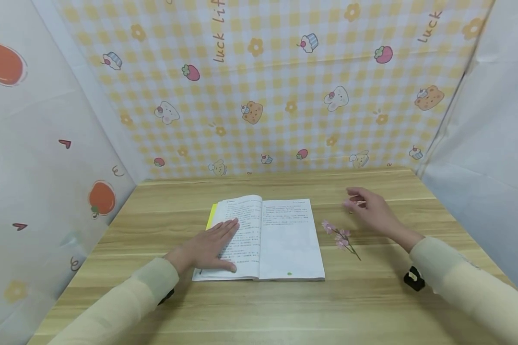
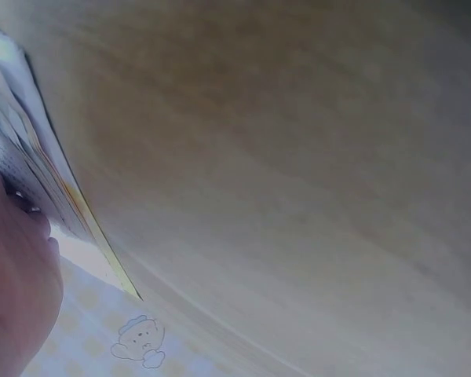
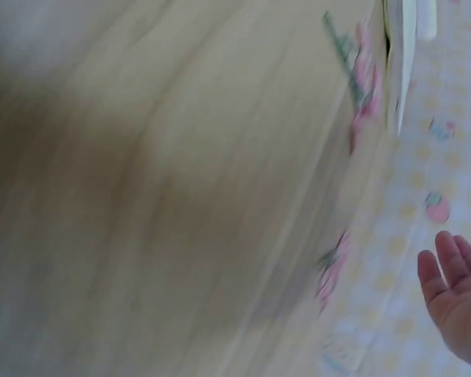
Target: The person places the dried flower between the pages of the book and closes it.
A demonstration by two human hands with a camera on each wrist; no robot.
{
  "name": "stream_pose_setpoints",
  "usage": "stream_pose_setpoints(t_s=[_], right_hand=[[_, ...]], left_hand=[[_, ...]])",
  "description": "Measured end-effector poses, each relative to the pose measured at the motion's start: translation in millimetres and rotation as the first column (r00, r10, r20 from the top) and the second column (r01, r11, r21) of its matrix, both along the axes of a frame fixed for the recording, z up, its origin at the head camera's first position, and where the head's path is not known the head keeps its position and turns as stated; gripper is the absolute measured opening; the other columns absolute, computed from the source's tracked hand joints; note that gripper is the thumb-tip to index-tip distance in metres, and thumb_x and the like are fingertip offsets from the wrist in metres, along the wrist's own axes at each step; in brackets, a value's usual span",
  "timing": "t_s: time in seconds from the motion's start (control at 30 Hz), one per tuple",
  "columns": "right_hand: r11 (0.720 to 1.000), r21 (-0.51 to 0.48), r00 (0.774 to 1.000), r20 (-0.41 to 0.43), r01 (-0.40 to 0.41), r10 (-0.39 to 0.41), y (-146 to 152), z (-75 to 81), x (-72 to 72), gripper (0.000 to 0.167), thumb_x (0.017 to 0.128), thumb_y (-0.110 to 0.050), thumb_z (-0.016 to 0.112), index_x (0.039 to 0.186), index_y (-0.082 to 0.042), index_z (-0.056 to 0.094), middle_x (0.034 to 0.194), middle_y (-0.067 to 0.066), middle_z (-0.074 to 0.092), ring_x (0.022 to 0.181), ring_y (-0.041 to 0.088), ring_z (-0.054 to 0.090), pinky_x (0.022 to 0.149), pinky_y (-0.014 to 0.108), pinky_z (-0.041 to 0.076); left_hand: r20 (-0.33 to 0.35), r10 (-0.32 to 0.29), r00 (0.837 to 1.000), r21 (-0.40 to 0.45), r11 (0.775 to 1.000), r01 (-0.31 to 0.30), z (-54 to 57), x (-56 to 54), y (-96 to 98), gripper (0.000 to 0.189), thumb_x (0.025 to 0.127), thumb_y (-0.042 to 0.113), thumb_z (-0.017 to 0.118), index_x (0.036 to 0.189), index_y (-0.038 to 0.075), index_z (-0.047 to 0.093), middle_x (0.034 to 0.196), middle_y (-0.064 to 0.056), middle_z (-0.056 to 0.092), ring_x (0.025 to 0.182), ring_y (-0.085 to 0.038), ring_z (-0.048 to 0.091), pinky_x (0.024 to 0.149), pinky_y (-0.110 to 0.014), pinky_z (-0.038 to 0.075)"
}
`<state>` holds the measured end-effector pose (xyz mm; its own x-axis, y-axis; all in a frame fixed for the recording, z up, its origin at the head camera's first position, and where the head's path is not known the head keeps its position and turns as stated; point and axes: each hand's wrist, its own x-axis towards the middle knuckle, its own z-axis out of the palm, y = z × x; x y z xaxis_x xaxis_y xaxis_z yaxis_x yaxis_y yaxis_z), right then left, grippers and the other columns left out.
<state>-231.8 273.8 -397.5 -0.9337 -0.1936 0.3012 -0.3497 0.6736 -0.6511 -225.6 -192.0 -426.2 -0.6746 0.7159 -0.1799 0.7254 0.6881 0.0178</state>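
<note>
An open book (image 1: 289, 244) lies on the table with printed text on its pages. My left hand (image 1: 211, 244) rests flat on the left page, fingers straight and thumb spread toward the spine. That page side and its yellow edge (image 2: 102, 239) also show in the left wrist view. To the right of the book lies a pink flower sprig (image 1: 342, 237) with a thin stem. My right hand (image 1: 373, 213) is over the table beyond the sprig, fingers loosely bent and holding nothing. A second pink sprig (image 3: 334, 271) lies below it, mostly hidden by the hand in the head view.
The wooden table (image 1: 285, 316) carries the book and sprigs. A yellow checked cloth (image 1: 276, 96) with cartoon prints hangs behind its far edge. White cloth walls (image 1: 496, 129) stand on either side. Black wrist devices (image 1: 414, 279) show under both sleeves.
</note>
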Motion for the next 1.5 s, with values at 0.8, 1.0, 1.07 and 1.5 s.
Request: stream_pose_setpoints(t_s=[0.8, 1.0, 1.07, 1.5], right_hand=[[0.973, 0.062, 0.953, 0.196, 0.223, -0.231, 36, -37.8, -7.2, 0.046, 0.094, -0.026, 0.064, 0.120, 0.012, 0.059, 0.110, 0.027, 0.062, 0.096, 0.035, 0.058, 0.081, 0.043, 0.048], [0.973, 0.078, 0.965, 0.133, 0.216, -0.225, 35, -42.6, -8.8, 0.046, 0.091, -0.020, 0.069, 0.120, 0.014, 0.060, 0.110, 0.028, 0.064, 0.095, 0.035, 0.061, 0.080, 0.044, 0.050], [0.973, 0.080, 0.968, 0.116, 0.215, -0.224, 35, -44.3, -9.5, 0.045, 0.090, -0.018, 0.070, 0.120, 0.014, 0.060, 0.110, 0.027, 0.065, 0.094, 0.034, 0.061, 0.079, 0.044, 0.050], [0.952, 0.052, 0.926, 0.220, 0.302, -0.306, 30, -41.8, -10.8, 0.035, 0.088, -0.020, 0.072, 0.109, 0.008, 0.067, 0.111, 0.026, 0.064, 0.100, 0.037, 0.058, 0.087, 0.049, 0.045]], left_hand=[[0.002, 0.005, 1.000, 0.009, 1.000, -0.005, -1.3, 0.5, -0.5, 0.115, 0.080, 0.085, 0.034, 0.155, 0.004, 0.002, 0.162, -0.009, -0.002, 0.147, -0.020, 0.000, 0.118, -0.035, 0.005], [-0.001, -0.007, 1.000, 0.026, 1.000, 0.007, 0.2, 0.5, 0.5, 0.114, 0.081, 0.083, 0.038, 0.155, 0.002, 0.005, 0.162, -0.010, 0.000, 0.148, -0.023, 0.002, 0.118, -0.037, 0.008], [-0.004, -0.009, 1.000, 0.031, 0.999, 0.009, 0.0, 0.2, 0.5, 0.114, 0.081, 0.082, 0.039, 0.155, 0.002, 0.006, 0.162, -0.011, 0.001, 0.148, -0.024, 0.004, 0.118, -0.038, 0.010], [-0.005, -0.009, 1.000, 0.018, 1.000, 0.010, 1.5, 0.8, -0.1, 0.115, 0.080, 0.085, 0.035, 0.155, 0.002, 0.005, 0.162, -0.011, 0.001, 0.148, -0.023, 0.003, 0.118, -0.038, 0.009]])
